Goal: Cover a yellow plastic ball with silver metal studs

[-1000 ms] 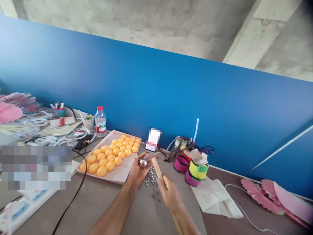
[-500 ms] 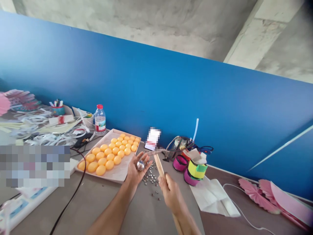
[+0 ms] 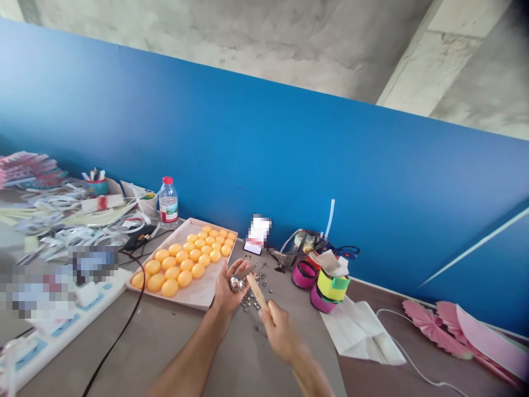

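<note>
My left hand [image 3: 228, 289] is palm up with its fingers curled around a shiny silver ball [image 3: 237, 283]. In my right hand [image 3: 279, 328] is a wooden-handled tool [image 3: 257, 291], its fingers wrapped round the handle. The tool's dark, blurred head touches or nearly touches the ball. Small silver pieces [image 3: 252, 301] lie scattered on the table beneath and beyond my hands. A shallow tray [image 3: 212, 284] with several orange balls [image 3: 185, 264] sits just left of my left hand.
A phone [image 3: 257, 234] leans near the blue partition [image 3: 268, 143]. Purple and yellow rolls [image 3: 330, 288] and white paper [image 3: 363, 333] lie to the right. At left are a bottle [image 3: 168, 203], a power strip [image 3: 61, 331], a black cable [image 3: 134, 314] and piled strips.
My right hand has moved slightly left, bringing the tool's head over the ball in my left hand. My left hand has barely moved and still holds the ball.
</note>
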The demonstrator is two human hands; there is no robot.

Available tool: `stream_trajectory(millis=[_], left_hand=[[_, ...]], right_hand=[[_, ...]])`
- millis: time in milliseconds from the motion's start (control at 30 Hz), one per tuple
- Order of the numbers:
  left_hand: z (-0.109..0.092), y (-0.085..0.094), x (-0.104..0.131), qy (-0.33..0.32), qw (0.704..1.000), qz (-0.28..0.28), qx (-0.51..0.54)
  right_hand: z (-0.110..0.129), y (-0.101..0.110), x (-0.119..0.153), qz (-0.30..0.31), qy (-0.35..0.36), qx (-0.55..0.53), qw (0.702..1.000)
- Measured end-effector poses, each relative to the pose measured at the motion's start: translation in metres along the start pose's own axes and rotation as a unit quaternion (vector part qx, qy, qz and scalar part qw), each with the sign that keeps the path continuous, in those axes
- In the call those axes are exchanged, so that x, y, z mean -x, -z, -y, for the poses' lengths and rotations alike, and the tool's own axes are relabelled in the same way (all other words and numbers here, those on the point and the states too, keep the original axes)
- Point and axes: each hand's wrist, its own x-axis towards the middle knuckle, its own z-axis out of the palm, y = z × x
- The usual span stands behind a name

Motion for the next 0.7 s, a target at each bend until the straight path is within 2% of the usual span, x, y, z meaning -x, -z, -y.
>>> stream_trajectory(millis=[67,233,400,567,633,700], left_hand=[[0.000,0.001,0.000,0.002,1.000,0.006,0.000],[0.001,0.002,-0.001,0.005,0.999,0.052,0.014],[0.002,0.005,-0.002,0.005,0.999,0.041,0.005],[0.002,0.000,-0.001,0.013,0.997,0.070,0.030],[0.003,-0.001,0.000,0.013,0.998,0.057,0.027],[0.004,-0.001,0.000,0.008,0.999,0.038,0.016]], right_hand=[[0.001,0.003,0.000,0.009,-0.002,-0.003,1.000],[0.003,0.008,0.000,-0.026,-0.024,-0.028,0.999],[-0.001,0.004,-0.001,0.018,-0.020,-0.013,1.000],[0.001,0.009,-0.001,-0.028,-0.025,-0.055,0.998],[-0.002,0.004,-0.001,-0.018,-0.028,-0.045,0.998],[-0.005,-0.002,-0.002,0.021,-0.028,-0.037,0.999]])
